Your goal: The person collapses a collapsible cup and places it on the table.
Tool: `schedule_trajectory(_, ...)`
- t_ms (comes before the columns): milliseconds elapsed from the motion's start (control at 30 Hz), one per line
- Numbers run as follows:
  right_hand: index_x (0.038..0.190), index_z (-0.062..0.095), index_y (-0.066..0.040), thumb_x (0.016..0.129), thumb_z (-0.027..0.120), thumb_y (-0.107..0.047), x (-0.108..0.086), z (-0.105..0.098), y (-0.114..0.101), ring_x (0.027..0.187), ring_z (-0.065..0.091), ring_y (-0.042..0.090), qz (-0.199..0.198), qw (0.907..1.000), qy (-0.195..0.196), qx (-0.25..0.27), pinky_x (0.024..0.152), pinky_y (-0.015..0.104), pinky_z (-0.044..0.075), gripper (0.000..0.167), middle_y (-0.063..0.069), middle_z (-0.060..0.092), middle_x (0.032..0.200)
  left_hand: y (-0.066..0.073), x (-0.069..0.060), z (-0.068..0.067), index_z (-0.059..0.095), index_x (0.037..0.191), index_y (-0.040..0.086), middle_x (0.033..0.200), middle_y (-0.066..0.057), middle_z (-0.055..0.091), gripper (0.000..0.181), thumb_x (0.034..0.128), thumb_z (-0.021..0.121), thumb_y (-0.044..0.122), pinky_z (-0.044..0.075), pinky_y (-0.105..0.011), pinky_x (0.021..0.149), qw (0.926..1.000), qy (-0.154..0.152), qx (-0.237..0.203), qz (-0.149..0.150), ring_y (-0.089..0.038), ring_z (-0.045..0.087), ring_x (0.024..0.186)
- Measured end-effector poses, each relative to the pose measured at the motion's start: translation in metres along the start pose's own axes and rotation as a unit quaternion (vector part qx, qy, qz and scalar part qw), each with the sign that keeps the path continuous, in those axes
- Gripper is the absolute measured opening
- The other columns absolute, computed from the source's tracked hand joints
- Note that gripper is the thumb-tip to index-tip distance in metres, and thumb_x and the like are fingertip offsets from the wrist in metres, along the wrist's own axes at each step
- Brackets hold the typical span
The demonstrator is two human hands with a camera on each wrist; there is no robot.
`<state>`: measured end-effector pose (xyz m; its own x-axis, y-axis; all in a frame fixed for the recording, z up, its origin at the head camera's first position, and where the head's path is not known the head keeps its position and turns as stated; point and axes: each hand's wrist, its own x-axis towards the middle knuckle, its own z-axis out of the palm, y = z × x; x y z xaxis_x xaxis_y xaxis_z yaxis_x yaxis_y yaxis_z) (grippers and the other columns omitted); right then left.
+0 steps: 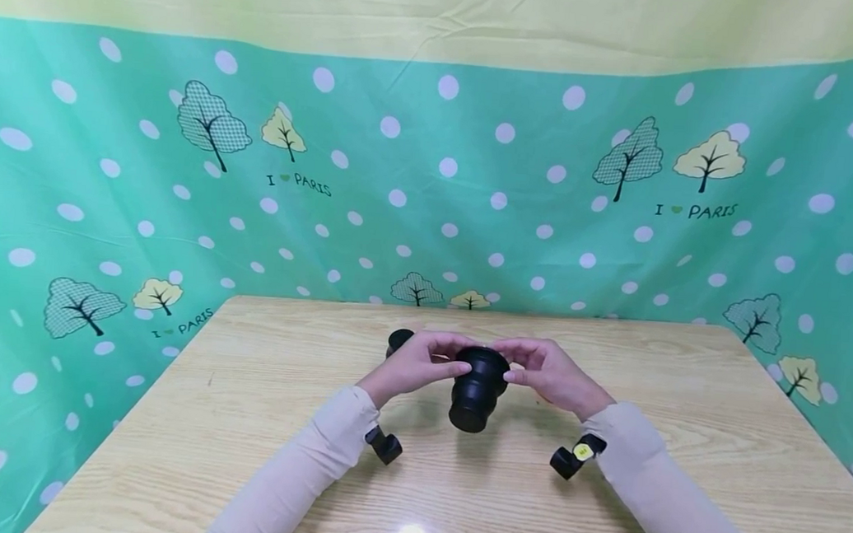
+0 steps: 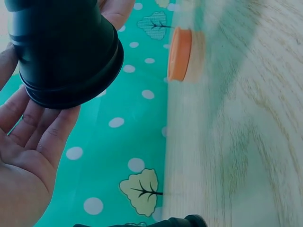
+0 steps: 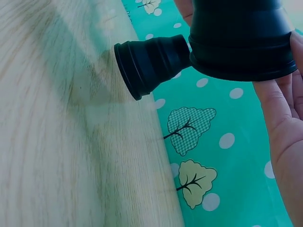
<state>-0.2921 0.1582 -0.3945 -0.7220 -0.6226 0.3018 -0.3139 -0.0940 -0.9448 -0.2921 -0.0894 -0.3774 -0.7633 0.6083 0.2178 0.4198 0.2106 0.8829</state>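
Observation:
A black stepped cup (image 1: 478,386), tapered and ribbed, is held up above the table, its wide rim up and its narrow end down towards me. My left hand (image 1: 427,364) pinches the rim from the left, thumb in front and fingers behind. From the right, my right hand (image 1: 548,376) grips the same rim with thumb and fingers. In the right wrist view the cup (image 3: 241,42) hides part of the fingers. A second black stepped cup (image 3: 151,64) stands wide end down on the table, partly hidden behind my left hand in the head view.
On the wooden table (image 1: 236,443) sits an orange round lid-like piece (image 2: 180,54), mostly hidden by my right hand in the head view. A green dotted cloth (image 1: 446,202) hangs behind and along the table's sides. Black wrist cameras (image 1: 384,445) are strapped below both wrists.

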Motion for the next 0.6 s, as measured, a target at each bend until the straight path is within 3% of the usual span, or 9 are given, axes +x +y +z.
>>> schedule_trajectory(133, 0.124, 0.055, 0.007, 0.088, 0.063, -0.002, 0.000, 0.001, 0.002, 0.106, 0.059, 0.010, 0.005, 0.9999, 0.013, -0.009, 0.088, 0.022, 0.050, 0.038, -0.005, 0.064, 0.114, 0.000, -0.002, 0.000, 0.063, 0.118, -0.002, 0.100, -0.016, 0.066, 0.031, 0.0876, 0.066, 0.005, 0.054, -0.026, 0.076, 0.9998, 0.021, 0.005, 0.003, -0.012, 0.059, 0.088)
schedule_trajectory(400, 0.126, 0.055, 0.004, 0.089, 0.063, -0.003, 0.001, 0.006, 0.002, 0.109, 0.058, 0.008, 0.008, 0.9993, 0.035, 0.000, 0.088, 0.024, 0.051, 0.039, -0.006, 0.063, 0.116, -0.005, -0.003, 0.001, 0.063, 0.112, -0.005, 0.098, -0.016, 0.063, 0.029, 0.0848, 0.069, 0.004, 0.056, -0.031, 0.080, 0.9977, 0.044, -0.044, 0.026, -0.014, 0.058, 0.089)
schedule_trajectory(600, 0.129, 0.048, 0.009, 0.089, 0.065, -0.011, 0.002, 0.013, 0.001, 0.103, 0.061, 0.008, 0.046, 0.9963, 0.051, -0.051, 0.086, 0.024, 0.052, 0.048, 0.019, 0.059, 0.120, -0.005, -0.003, 0.001, 0.062, 0.111, -0.005, 0.104, -0.018, 0.062, 0.028, 0.0850, 0.068, 0.002, 0.056, -0.031, 0.081, 0.9964, 0.060, -0.048, 0.036, -0.016, 0.056, 0.093)
